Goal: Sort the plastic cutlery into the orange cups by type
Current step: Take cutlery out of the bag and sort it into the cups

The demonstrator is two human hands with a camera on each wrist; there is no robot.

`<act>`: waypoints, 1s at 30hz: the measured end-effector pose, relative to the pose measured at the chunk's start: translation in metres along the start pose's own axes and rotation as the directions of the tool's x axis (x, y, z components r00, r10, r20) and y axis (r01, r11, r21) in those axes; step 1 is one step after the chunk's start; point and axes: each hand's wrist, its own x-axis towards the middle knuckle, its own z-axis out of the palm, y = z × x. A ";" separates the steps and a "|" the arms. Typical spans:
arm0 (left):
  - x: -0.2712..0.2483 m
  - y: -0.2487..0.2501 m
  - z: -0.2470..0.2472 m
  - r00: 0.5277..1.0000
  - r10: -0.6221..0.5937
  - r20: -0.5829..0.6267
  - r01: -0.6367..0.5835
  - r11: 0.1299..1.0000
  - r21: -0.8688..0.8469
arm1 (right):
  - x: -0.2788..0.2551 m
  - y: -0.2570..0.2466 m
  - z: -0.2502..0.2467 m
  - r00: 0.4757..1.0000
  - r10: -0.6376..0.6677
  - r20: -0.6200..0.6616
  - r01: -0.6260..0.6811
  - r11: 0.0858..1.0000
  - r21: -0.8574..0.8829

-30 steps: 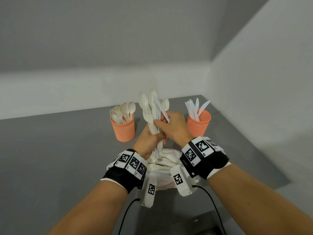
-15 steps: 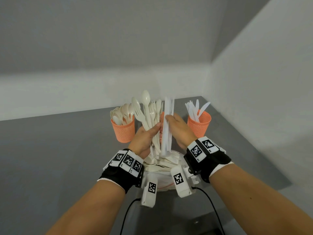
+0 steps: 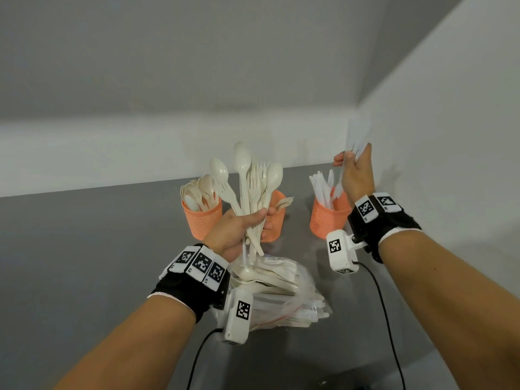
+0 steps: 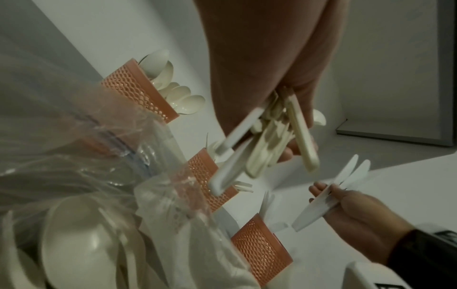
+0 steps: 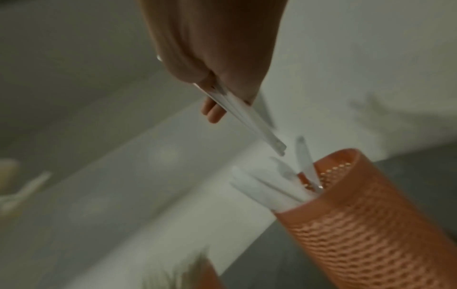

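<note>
Right hand (image 3: 356,175) is up above the right cup (image 3: 327,218), pinching a few white knives (image 4: 326,197) between thumb and fingers. Their long axis runs near upright: handles point down at the cup mouth, blades rise past the knuckles toward the wall. In the head view those blades blur into the pale wall and are hard to make out; how many knives there are I cannot tell. The cup below already holds white knives standing blade-up.

Left hand (image 3: 239,229) grips a mixed bunch of spoons and forks (image 3: 250,181), fingers curled round the handles, bowls and tines fanned upward, handle ends sticking out below the palm. It sits in front of the middle cup (image 3: 274,218), hiding most of it; fork tines poke out at that cup's right side. The left cup (image 3: 201,220) stands full of spoons, bowls up. Under the left wrist lies a clear plastic bag (image 3: 295,294) with more cutlery inside, on the grey table (image 3: 84,263).
</note>
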 end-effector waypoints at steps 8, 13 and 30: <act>0.007 0.001 -0.003 0.998 -0.017 0.053 0.018 1.000 -0.022 | 0.012 0.059 0.007 0.929 0.329 0.171 -0.269 0.915 -0.301; 0.011 0.002 -0.005 0.999 -0.014 0.032 0.015 1.000 -0.020 | 0.012 0.058 0.012 0.981 0.180 0.071 -0.154 0.948 -0.278; 0.011 0.000 0.009 0.992 0.114 -0.049 -0.115 0.993 -0.008 | -0.082 -0.043 0.074 0.874 0.079 0.479 0.006 0.985 -0.174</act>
